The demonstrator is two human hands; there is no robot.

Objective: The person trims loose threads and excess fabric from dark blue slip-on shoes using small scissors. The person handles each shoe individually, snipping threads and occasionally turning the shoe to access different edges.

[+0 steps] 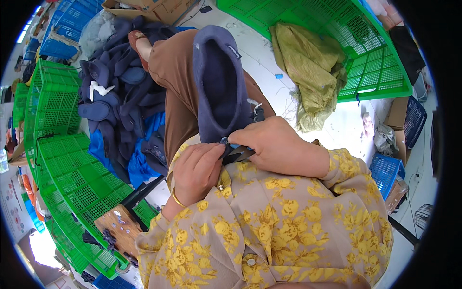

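Note:
A navy fabric slip-on shoe point(202, 91) rests over my lap, its opening facing up and its heel end toward me. My left hand point(195, 168), with a gold bangle at the wrist, is closed in a pinch at the heel edge. My right hand point(279, 144) is closed around small scissors point(239, 155); their dark blades point left, just below the heel and beside my left fingertips. A white tuft point(254, 102) and a dark scrap show at the shoe's right side. What exactly lies between my left fingertips is too small to make out.
A heap of navy shoes point(113, 103) lies on blue sheeting point(144, 159) to the left. Green crates point(72, 168) stand beyond it, with a wooden board point(118, 226) near my left elbow. An olive sack point(313, 72) hangs from a large green crate point(380, 72) at right.

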